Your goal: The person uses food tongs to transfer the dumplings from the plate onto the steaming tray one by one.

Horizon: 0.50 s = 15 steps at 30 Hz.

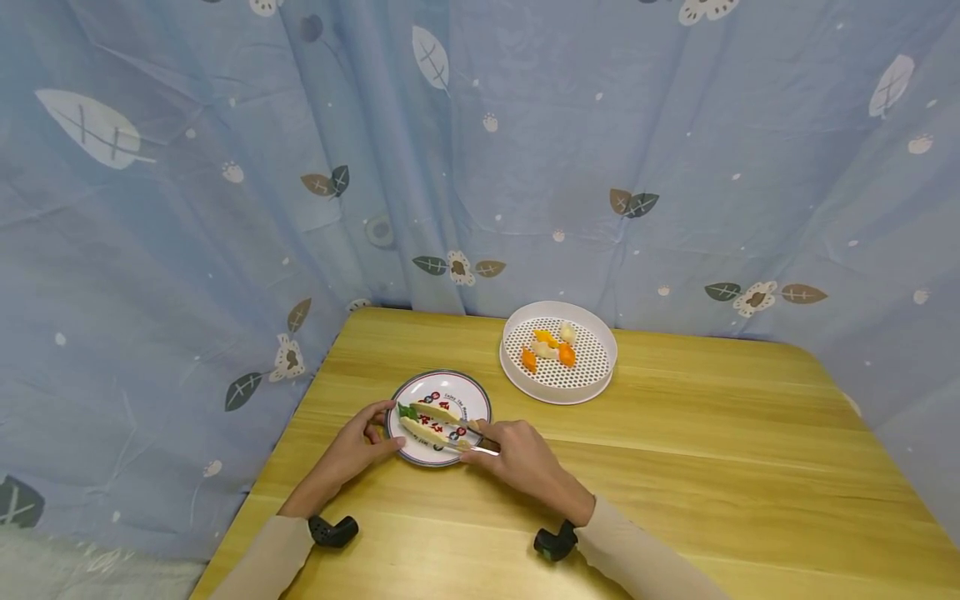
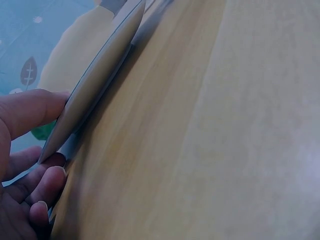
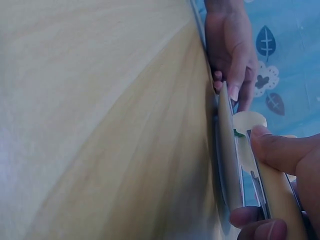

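My left hand point(image 1: 351, 447) grips the left rim of a white plate point(image 1: 474, 398) with a blue and red edge and red printing. In the left wrist view, one digit lies over the rim and other fingers point(image 2: 51, 184) curl at its underside. My right hand point(image 1: 525, 462) holds a pair of tongs point(image 1: 429, 431) with metal arms and cream-coloured ends. The tongs reach leftward over the plate, their tips at a small green piece point(image 1: 407, 412) near its left side. The right wrist view shows thumb and fingers pinching the tongs' wide handle point(image 3: 280, 200).
A round white tray point(image 1: 558, 395) with a perforated bottom stands behind and right of the plate. Several small orange point(image 1: 567, 355), yellow and whitish pieces lie in it. Blue patterned curtain point(image 1: 555, 167) hangs behind the wooden table point(image 1: 712, 467).
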Tool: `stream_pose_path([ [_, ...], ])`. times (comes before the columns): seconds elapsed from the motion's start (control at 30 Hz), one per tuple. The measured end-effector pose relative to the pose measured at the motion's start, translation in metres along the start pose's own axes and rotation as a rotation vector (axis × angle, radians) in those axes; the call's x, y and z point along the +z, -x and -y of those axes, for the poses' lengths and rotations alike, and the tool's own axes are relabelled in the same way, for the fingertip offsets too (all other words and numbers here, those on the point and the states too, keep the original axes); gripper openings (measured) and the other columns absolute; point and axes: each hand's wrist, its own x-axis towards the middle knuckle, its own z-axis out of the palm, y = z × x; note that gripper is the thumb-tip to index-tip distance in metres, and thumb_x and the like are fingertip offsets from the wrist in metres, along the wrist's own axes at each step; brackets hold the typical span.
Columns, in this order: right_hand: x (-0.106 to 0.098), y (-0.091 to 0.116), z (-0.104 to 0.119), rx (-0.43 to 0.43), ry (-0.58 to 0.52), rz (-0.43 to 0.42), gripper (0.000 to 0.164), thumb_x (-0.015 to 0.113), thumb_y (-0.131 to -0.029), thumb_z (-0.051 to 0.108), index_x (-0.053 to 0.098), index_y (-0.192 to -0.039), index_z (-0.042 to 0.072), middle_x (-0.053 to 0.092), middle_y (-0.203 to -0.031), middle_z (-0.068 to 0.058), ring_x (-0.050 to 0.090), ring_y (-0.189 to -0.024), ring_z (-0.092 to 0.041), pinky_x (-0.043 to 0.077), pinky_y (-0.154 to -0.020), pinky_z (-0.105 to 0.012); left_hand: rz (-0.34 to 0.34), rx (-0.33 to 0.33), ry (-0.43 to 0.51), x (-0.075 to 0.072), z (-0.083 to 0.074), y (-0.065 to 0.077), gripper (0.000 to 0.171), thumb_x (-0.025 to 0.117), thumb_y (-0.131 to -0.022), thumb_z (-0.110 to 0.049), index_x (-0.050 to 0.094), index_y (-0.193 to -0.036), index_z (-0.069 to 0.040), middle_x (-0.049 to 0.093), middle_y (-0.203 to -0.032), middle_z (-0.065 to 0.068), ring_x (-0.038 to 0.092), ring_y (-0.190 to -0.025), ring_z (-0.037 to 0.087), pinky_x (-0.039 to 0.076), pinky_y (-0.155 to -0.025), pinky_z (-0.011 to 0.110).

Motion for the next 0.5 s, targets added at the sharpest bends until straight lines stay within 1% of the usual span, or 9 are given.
stream_pose_path([
  [0.13, -0.006, 0.002, -0.002, 0.032, -0.019, 0.008, 0.058, 0.076, -0.09, 0.052, 0.072, -0.13, 0.01, 0.076, -0.101, -0.001, 0.054, -0.072, -0.007, 0.044, -0.065, -0.025, -0.008, -0.01, -0.006, 0.001, 0.0, 0.0, 0.07, 0.084, -0.089, -0.023, 0.05, -0.15, -0.014, 0.057, -0.121, 0.012, 0.047, -0.084, 0.023, 0.04, -0.067, 0.028],
  [0.17, -0.008, 0.003, -0.003, 0.039, -0.016, 0.005, 0.059, 0.076, -0.09, 0.052, 0.072, -0.13, 0.009, 0.076, -0.099, 0.0, 0.053, -0.072, -0.007, 0.043, -0.065, -0.025, -0.008, -0.011, -0.008, 0.001, 0.0, 0.0, 0.07, 0.084, -0.089, -0.024, 0.05, -0.15, -0.014, 0.056, -0.121, 0.011, 0.047, -0.085, 0.022, 0.04, -0.067, 0.028],
  [0.23, -0.012, 0.005, -0.005, 0.054, -0.011, 0.003, 0.061, 0.077, -0.089, 0.052, 0.071, -0.131, 0.008, 0.072, -0.085, 0.003, 0.049, -0.068, -0.007, 0.039, -0.06, -0.024, -0.008, -0.012, -0.011, 0.001, 0.0, 0.001, 0.07, 0.084, -0.089, -0.024, 0.05, -0.15, -0.015, 0.055, -0.121, 0.011, 0.047, -0.085, 0.022, 0.04, -0.067, 0.028],
  [0.3, -0.015, 0.007, -0.008, 0.067, -0.004, -0.005, 0.062, 0.078, -0.088, 0.051, 0.071, -0.13, 0.006, 0.058, -0.069, 0.008, 0.043, -0.063, -0.006, 0.033, -0.056, -0.024, -0.008, -0.011, -0.012, 0.001, 0.0, 0.001, 0.07, 0.084, -0.089, -0.025, 0.05, -0.15, -0.014, 0.055, -0.121, 0.012, 0.047, -0.085, 0.023, 0.04, -0.067, 0.028],
  [0.37, -0.019, 0.008, -0.012, 0.075, 0.007, -0.015, 0.061, 0.078, -0.088, 0.05, 0.072, -0.129, 0.006, 0.04, -0.063, 0.012, 0.037, -0.06, -0.005, 0.028, -0.054, -0.024, -0.008, -0.012, -0.016, 0.0, -0.001, 0.002, 0.071, 0.084, -0.088, -0.026, 0.05, -0.15, -0.014, 0.055, -0.122, 0.012, 0.047, -0.086, 0.023, 0.04, -0.067, 0.028],
  [0.4, -0.021, 0.009, -0.013, 0.081, 0.004, -0.021, 0.06, 0.079, -0.088, 0.049, 0.073, -0.129, 0.005, 0.034, -0.063, 0.012, 0.034, -0.059, -0.005, 0.026, -0.053, -0.024, -0.01, -0.013, -0.016, 0.0, -0.001, 0.002, 0.071, 0.084, -0.088, -0.026, 0.051, -0.149, -0.014, 0.055, -0.122, 0.012, 0.047, -0.086, 0.023, 0.04, -0.067, 0.028],
  [0.5, -0.026, 0.012, -0.018, 0.09, 0.005, -0.05, 0.059, 0.081, -0.086, 0.047, 0.073, -0.128, 0.006, 0.031, -0.063, 0.013, 0.033, -0.057, -0.004, 0.026, -0.052, -0.024, -0.009, -0.017, -0.014, 0.0, 0.0, 0.001, 0.07, 0.084, -0.089, -0.025, 0.051, -0.149, -0.014, 0.056, -0.122, 0.011, 0.047, -0.086, 0.022, 0.04, -0.067, 0.028],
])
